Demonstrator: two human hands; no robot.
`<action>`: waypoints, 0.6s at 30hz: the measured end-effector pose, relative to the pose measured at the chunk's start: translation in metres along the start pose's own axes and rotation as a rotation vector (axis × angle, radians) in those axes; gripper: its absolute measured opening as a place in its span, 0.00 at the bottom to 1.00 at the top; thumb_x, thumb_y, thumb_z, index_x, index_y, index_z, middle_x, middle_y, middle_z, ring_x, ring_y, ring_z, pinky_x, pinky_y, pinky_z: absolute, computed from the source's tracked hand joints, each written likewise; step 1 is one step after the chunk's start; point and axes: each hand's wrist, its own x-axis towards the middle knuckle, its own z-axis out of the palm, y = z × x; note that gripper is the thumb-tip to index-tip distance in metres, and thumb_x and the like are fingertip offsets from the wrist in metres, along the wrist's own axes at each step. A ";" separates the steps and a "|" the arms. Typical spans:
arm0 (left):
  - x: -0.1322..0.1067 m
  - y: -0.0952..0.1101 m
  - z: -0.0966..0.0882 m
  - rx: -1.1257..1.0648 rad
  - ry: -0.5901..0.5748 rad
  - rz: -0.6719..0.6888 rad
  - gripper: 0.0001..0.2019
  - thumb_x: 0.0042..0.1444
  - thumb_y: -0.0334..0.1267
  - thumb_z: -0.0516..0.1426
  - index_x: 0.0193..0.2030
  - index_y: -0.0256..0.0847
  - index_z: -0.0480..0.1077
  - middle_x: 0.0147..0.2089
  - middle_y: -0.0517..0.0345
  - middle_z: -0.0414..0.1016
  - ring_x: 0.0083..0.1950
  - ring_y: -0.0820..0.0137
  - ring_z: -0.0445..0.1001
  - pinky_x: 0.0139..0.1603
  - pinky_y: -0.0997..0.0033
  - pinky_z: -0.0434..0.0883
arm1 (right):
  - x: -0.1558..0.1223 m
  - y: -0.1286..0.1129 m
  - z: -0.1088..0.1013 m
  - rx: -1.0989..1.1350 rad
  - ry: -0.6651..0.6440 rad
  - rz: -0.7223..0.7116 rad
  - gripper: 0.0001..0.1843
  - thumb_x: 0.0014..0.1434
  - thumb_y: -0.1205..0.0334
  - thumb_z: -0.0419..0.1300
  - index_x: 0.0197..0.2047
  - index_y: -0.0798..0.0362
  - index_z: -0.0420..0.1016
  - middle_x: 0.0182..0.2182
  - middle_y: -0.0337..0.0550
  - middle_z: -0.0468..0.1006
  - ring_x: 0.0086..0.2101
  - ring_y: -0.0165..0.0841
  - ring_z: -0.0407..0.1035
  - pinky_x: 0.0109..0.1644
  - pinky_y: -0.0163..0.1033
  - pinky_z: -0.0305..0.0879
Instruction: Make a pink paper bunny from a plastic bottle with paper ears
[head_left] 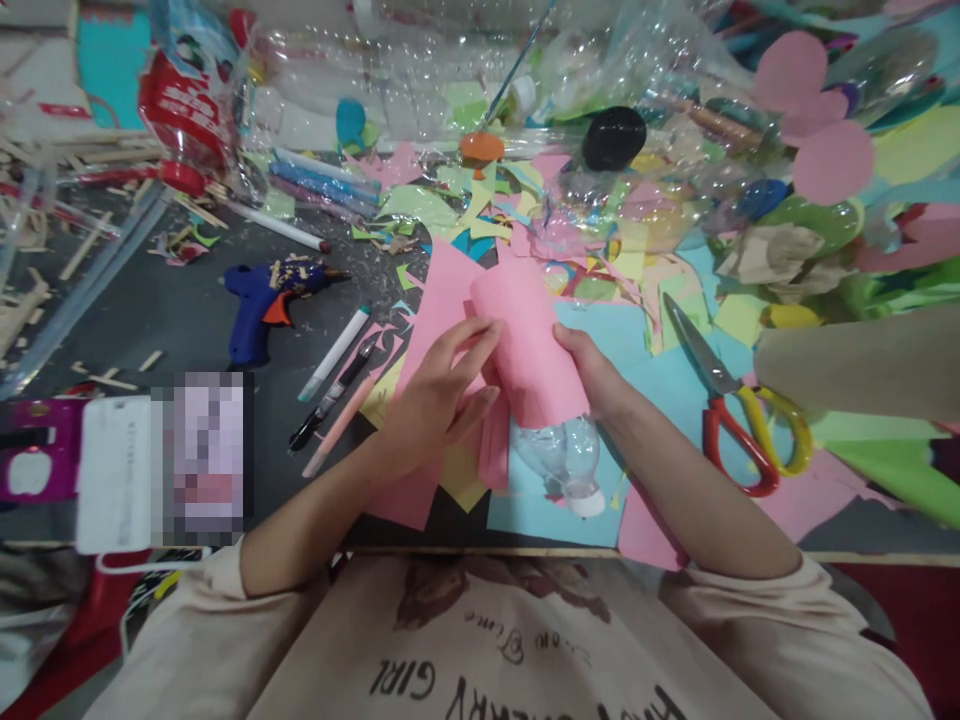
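A clear plastic bottle (559, 455) lies tilted in front of me, its white cap toward my body. Pink paper (529, 340) is wrapped around its upper body. My right hand (589, 365) grips the wrapped bottle from the right side, thumb on the paper, its other fingers hidden beneath. On the left side my left hand (450, 385) rests against the pink paper with fingers spread and touching its edge. Beneath the bottle are a light blue paper sheet (540, 515) and a pink paper sheet (409, 490).
Red-and-yellow scissors (739, 420) lie open at right. A blue glue gun (259, 310), several pens (334, 370) and a phone (199, 455) are at left. Paper scraps (480, 200) and plastic bottles spread across the back. A red-labelled bottle (184, 120) stands back left.
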 end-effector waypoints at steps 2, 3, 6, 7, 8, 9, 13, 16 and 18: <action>0.000 -0.002 0.000 -0.007 -0.001 -0.027 0.29 0.69 0.49 0.46 0.73 0.41 0.50 0.65 0.39 0.61 0.69 0.58 0.62 0.67 0.54 0.66 | 0.001 0.003 0.000 -0.026 0.000 -0.057 0.32 0.44 0.40 0.68 0.48 0.48 0.72 0.49 0.46 0.82 0.53 0.48 0.74 0.58 0.52 0.72; 0.001 -0.003 0.000 -0.015 0.002 -0.035 0.30 0.69 0.50 0.46 0.73 0.41 0.50 0.66 0.39 0.60 0.69 0.57 0.61 0.68 0.54 0.65 | 0.002 0.005 -0.001 -0.041 0.001 -0.079 0.33 0.44 0.39 0.68 0.49 0.49 0.72 0.51 0.47 0.81 0.54 0.47 0.73 0.59 0.52 0.71; 0.001 -0.005 -0.001 -0.036 0.031 -0.070 0.31 0.69 0.53 0.45 0.74 0.41 0.48 0.66 0.39 0.58 0.69 0.56 0.60 0.69 0.53 0.63 | 0.003 0.009 -0.005 -0.096 -0.005 -0.109 0.36 0.44 0.39 0.69 0.52 0.49 0.70 0.54 0.48 0.78 0.55 0.47 0.72 0.60 0.52 0.69; 0.001 -0.006 -0.001 -0.037 0.036 -0.084 0.32 0.69 0.53 0.44 0.74 0.42 0.47 0.66 0.40 0.58 0.69 0.56 0.60 0.69 0.53 0.63 | 0.003 0.010 -0.006 -0.114 -0.011 -0.113 0.37 0.44 0.38 0.69 0.53 0.48 0.70 0.54 0.48 0.78 0.54 0.47 0.73 0.60 0.52 0.69; 0.001 -0.007 -0.001 -0.036 0.038 -0.092 0.32 0.69 0.54 0.44 0.75 0.42 0.46 0.66 0.40 0.58 0.69 0.56 0.60 0.69 0.53 0.63 | 0.002 0.011 -0.006 -0.130 -0.019 -0.117 0.37 0.45 0.38 0.69 0.54 0.47 0.69 0.54 0.48 0.78 0.53 0.47 0.73 0.59 0.52 0.69; 0.001 -0.008 -0.002 -0.031 0.038 -0.099 0.33 0.69 0.55 0.43 0.75 0.42 0.46 0.66 0.40 0.57 0.69 0.56 0.60 0.69 0.53 0.62 | 0.002 0.011 -0.007 -0.144 -0.028 -0.121 0.37 0.45 0.38 0.69 0.54 0.47 0.68 0.54 0.47 0.78 0.52 0.46 0.74 0.59 0.53 0.69; 0.001 -0.009 -0.003 -0.014 0.046 -0.125 0.32 0.69 0.57 0.42 0.75 0.47 0.43 0.66 0.42 0.58 0.69 0.56 0.60 0.68 0.51 0.62 | -0.001 0.012 -0.007 -0.170 -0.068 -0.130 0.36 0.49 0.39 0.68 0.56 0.45 0.66 0.54 0.47 0.77 0.52 0.47 0.74 0.59 0.55 0.68; 0.001 -0.009 -0.002 -0.026 0.066 -0.141 0.31 0.69 0.57 0.41 0.75 0.49 0.44 0.65 0.43 0.59 0.68 0.56 0.61 0.68 0.50 0.62 | -0.001 0.012 -0.009 -0.174 -0.085 -0.136 0.35 0.49 0.39 0.68 0.55 0.46 0.66 0.53 0.47 0.77 0.53 0.47 0.73 0.59 0.55 0.69; 0.001 -0.010 -0.002 -0.046 0.075 -0.145 0.31 0.69 0.56 0.41 0.75 0.48 0.45 0.65 0.43 0.60 0.68 0.56 0.61 0.68 0.50 0.62 | 0.000 0.013 -0.010 -0.196 -0.080 -0.150 0.33 0.49 0.39 0.68 0.54 0.46 0.67 0.53 0.46 0.77 0.53 0.47 0.73 0.59 0.54 0.69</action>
